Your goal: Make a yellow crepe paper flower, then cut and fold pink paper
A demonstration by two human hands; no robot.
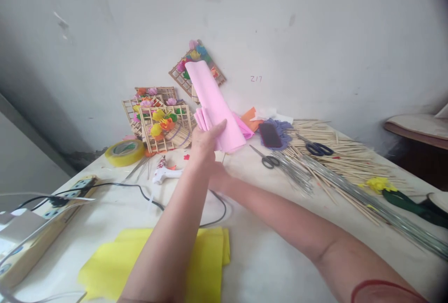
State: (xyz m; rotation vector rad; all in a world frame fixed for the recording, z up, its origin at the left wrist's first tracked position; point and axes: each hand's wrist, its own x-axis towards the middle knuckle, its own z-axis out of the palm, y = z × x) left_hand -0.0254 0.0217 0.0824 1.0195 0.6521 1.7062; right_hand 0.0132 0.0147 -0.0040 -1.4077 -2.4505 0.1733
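My left hand (206, 143) is closed around folded pink crepe paper (219, 102), its thumb across the front. The paper stands up at a tilt over the back of the table. My right hand (220, 178) is just below, crossing behind my left wrist, so its fingers are hidden. To the left of the wrists lies a white glue gun (164, 175), partly covered by my left forearm. Under that forearm, yellow crepe paper (206, 261) lies flat near the front edge.
Bamboo frames with paper flowers (164, 128) lean at the back left, beside a tape roll (125, 152). A power strip (59, 219) and cables lie left. Scissors (269, 160), a phone (269, 135), wires (364, 205) and thin sticks (346, 146) spread across the right.
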